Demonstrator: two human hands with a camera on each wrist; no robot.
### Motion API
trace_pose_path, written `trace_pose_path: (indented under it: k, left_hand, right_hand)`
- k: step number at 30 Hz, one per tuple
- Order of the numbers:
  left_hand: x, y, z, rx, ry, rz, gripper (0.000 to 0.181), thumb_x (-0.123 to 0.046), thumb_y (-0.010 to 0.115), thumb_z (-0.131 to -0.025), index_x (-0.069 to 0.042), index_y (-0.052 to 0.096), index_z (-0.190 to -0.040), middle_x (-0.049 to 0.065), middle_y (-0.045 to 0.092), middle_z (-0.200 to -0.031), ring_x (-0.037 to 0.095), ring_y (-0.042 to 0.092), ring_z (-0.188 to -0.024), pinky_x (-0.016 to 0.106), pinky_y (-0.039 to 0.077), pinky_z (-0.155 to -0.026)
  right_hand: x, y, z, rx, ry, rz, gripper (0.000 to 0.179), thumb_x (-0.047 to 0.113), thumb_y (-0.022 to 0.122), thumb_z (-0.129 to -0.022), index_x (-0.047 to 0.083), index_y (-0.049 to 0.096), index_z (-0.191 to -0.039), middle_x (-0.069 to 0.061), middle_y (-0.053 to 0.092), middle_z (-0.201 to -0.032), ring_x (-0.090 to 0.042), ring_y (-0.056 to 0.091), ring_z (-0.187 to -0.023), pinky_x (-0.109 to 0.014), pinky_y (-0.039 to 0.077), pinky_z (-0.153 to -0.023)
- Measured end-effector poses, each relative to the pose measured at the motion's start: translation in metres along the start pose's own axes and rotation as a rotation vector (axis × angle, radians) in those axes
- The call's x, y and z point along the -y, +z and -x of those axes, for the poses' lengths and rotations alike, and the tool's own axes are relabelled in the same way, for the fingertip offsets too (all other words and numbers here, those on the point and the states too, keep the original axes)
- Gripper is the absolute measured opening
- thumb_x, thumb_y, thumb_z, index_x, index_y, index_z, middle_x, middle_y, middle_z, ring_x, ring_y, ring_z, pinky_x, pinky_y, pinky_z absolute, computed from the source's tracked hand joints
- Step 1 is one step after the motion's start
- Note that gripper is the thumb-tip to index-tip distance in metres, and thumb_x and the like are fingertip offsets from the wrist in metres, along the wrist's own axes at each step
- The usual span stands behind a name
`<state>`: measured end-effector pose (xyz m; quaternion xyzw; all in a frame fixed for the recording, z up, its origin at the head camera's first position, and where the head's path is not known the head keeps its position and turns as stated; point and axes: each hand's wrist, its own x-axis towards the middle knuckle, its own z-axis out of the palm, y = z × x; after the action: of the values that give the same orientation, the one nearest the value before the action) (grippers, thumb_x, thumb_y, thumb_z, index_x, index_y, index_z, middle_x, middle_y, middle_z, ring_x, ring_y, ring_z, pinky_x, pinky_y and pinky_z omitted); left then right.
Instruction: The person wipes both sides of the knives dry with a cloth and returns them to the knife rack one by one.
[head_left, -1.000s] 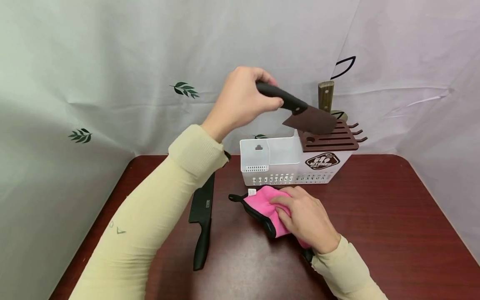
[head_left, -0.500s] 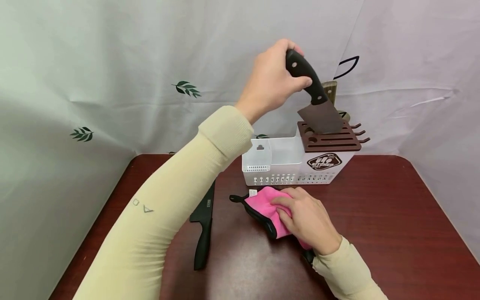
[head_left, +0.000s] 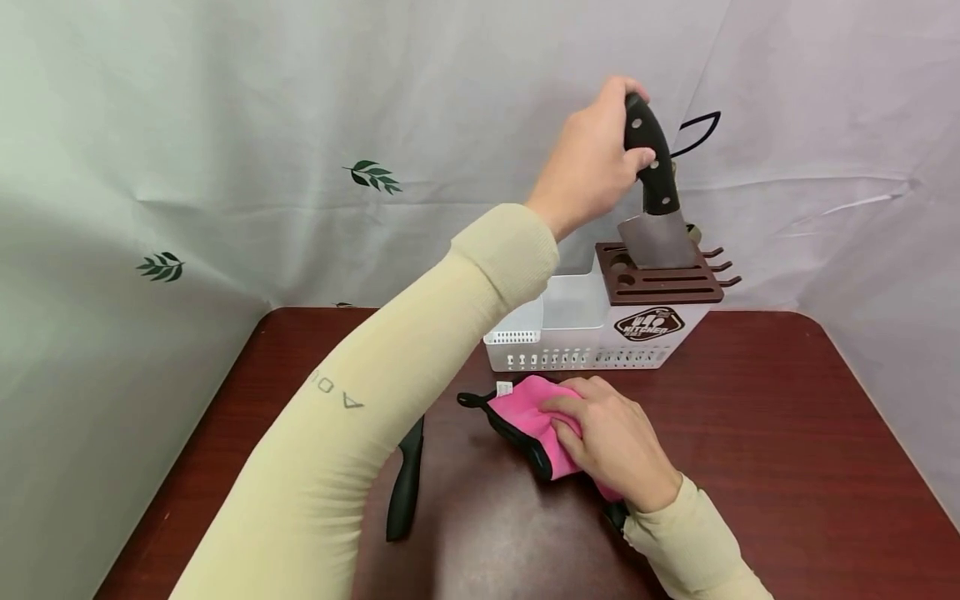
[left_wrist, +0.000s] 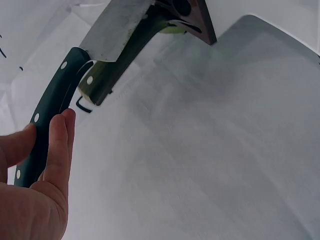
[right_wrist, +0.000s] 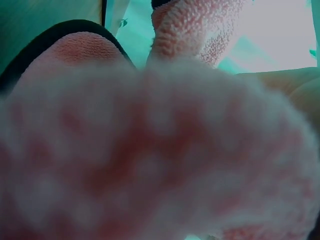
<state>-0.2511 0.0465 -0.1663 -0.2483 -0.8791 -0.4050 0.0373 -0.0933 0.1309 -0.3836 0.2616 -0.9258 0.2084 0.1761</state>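
Note:
By its black riveted handle, my left hand [head_left: 588, 162] holds a broad-bladed kitchen knife [head_left: 656, 237], thumb on one side and fingers on the other. The blade points down, and its lower end meets the slotted brown top of a white knife rack [head_left: 667, 287]; how deep it sits I cannot tell. The left wrist view shows the same knife handle [left_wrist: 55, 105] between thumb and fingers. My right hand [head_left: 618, 437] grips a bunched pink cloth [head_left: 525, 408] with black edging on the table. Blurred cloth [right_wrist: 150, 150] fills most of the right wrist view.
A black knife [head_left: 405, 492] lies left of the cloth, its blade mostly behind my left sleeve. Behind my held knife, a wooden-handled utensil [left_wrist: 100, 82] stands in the rack. Brown hooks [head_left: 726, 267] stick out at the rack's right. A dark object [head_left: 617, 512] shows under my right wrist.
My left hand has moved right and turned the knife from slanting to nearly upright, bringing the blade down to the rack's slotted top. My right hand and the cloth have stayed put.

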Motion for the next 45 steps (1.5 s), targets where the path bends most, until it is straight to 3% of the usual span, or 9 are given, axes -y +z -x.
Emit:
trace_pose_path:
  k: [6, 13, 20, 37, 45]
  left_hand:
    - [-0.003, 0.013, -0.001, 0.082, -0.006, -0.026, 0.048, -0.018, 0.054, -0.104, -0.018, 0.034, -0.148, -0.001, 0.054, -0.138, 0.006, 0.055, -0.116, 0.012, 0.042, -0.091]
    - [-0.008, 0.027, -0.008, 0.107, 0.005, -0.07, 0.046, -0.02, 0.05, -0.105, -0.019, 0.035, -0.149, -0.001, 0.055, -0.137, 0.007, 0.056, -0.117, 0.012, 0.043, -0.092]
    - [-0.012, 0.041, -0.012, 0.107, 0.033, -0.179, 0.046, -0.023, 0.048, -0.106, -0.021, 0.035, -0.15, -0.004, 0.056, -0.134, 0.006, 0.054, -0.117, 0.012, 0.04, -0.093]
    - [-0.017, 0.077, -0.012, 0.188, 0.024, -0.309, 0.047, -0.027, 0.044, -0.107, -0.026, 0.033, -0.152, -0.01, 0.057, -0.127, 0.004, 0.054, -0.106, 0.016, 0.043, -0.086]
    - [-0.015, 0.087, -0.01, 0.218, 0.042, -0.366, 0.048, -0.026, 0.044, -0.107, -0.025, 0.03, -0.153, -0.01, 0.059, -0.127, 0.0, 0.053, -0.118, 0.015, 0.042, -0.091]
  right_hand:
    - [0.0, 0.0, 0.001, 0.003, 0.004, -0.009, 0.028, 0.008, 0.076, -0.08, 0.023, 0.079, -0.104, 0.006, 0.069, -0.109, -0.016, 0.061, -0.095, -0.037, 0.054, -0.069]
    - [-0.001, 0.001, 0.002, -0.016, -0.023, 0.006, 0.026, 0.009, 0.077, -0.08, 0.022, 0.079, -0.102, 0.005, 0.069, -0.107, -0.017, 0.061, -0.093, -0.037, 0.054, -0.066]
    - [-0.003, 0.0, 0.003, -0.015, -0.027, 0.006, 0.027, 0.01, 0.077, -0.079, 0.023, 0.079, -0.102, 0.004, 0.07, -0.108, -0.016, 0.062, -0.092, -0.038, 0.054, -0.064]
    - [-0.005, 0.0, 0.003, -0.014, -0.041, 0.007, 0.026, 0.01, 0.074, -0.079, 0.024, 0.079, -0.1, 0.005, 0.069, -0.11, -0.016, 0.062, -0.094, -0.038, 0.055, -0.065]
    - [-0.006, 0.0, 0.005, -0.025, -0.053, 0.007, 0.026, 0.009, 0.076, -0.078, 0.024, 0.08, -0.099, 0.005, 0.069, -0.11, -0.016, 0.063, -0.094, -0.037, 0.055, -0.066]
